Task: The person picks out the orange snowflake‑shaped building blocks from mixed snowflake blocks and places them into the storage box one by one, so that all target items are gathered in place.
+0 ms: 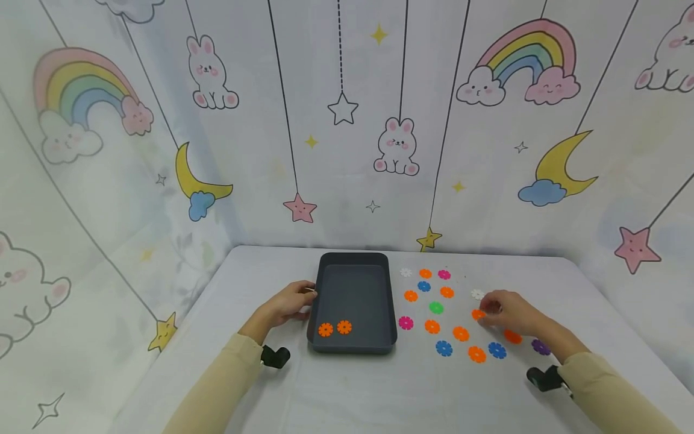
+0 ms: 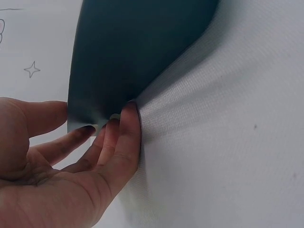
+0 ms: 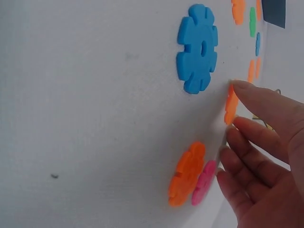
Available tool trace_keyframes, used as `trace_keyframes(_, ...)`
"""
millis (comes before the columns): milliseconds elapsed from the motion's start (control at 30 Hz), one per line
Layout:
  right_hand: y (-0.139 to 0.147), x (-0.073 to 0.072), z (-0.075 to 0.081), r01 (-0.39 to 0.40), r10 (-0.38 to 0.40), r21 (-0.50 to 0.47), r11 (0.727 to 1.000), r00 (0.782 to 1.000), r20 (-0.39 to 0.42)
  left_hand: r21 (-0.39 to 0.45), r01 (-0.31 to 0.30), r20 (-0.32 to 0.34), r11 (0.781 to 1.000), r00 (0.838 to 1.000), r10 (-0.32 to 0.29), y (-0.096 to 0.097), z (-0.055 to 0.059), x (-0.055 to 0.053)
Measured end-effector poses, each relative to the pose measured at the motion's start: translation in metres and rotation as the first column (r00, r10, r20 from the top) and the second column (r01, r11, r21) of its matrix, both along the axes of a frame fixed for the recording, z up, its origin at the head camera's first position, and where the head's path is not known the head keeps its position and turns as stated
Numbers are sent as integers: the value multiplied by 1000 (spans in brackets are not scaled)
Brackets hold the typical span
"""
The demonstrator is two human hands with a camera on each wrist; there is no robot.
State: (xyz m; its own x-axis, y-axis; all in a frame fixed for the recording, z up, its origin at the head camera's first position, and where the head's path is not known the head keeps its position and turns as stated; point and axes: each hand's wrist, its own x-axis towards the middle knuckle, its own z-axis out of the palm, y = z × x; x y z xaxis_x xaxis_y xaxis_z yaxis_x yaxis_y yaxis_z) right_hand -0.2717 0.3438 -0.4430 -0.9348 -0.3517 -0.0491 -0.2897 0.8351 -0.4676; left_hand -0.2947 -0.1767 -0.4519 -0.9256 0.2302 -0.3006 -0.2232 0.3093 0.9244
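A dark grey rectangular tray [image 1: 352,283] holds two orange notched discs [image 1: 335,328] near its front left corner. My left hand [image 1: 290,301] grips the tray's left side; the left wrist view shows the thumb against the wall [image 2: 128,52] and the fingertips by its lower edge. Over at the right, my right hand [image 1: 509,312] pinches an orange notched disc [image 3: 231,102] by its edges, thumb on one side and index finger on the other. The other fingers are bent near the tabletop. A white disc [image 1: 478,294] lies just behind this hand, and another orange disc [image 1: 512,336] is partly beneath it.
Several notched discs lie spread right of the tray, including green [image 1: 436,308], pink [image 1: 405,323], blue [image 1: 444,348] and purple [image 1: 541,346] ones. A white cloth [image 1: 347,392] covers the table. Behind it hangs a patterned curtain [image 1: 347,169].
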Motion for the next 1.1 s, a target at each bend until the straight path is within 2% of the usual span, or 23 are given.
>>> trace_keyframes(233,-1,-3,0,19,-19,-6,1000,999,45,-1,11,-9,1000,1000,-11,-1,1,2)
trace_keyframes(433,-4,1,1,38,-37,-20,999,998,58,7,11,-3,1000,1000,-11,-1,0,3)
trace_keyframes(700,-7,4,2,45,-43,-42,998,998,38,4,5,-12,1000,1000,-5,-2,0,2)
trace_keyframes(1100,-6,8,5,13,-14,-72,997,1000,-5,4,10,-12,1000,1000,-10,-1,3,4)
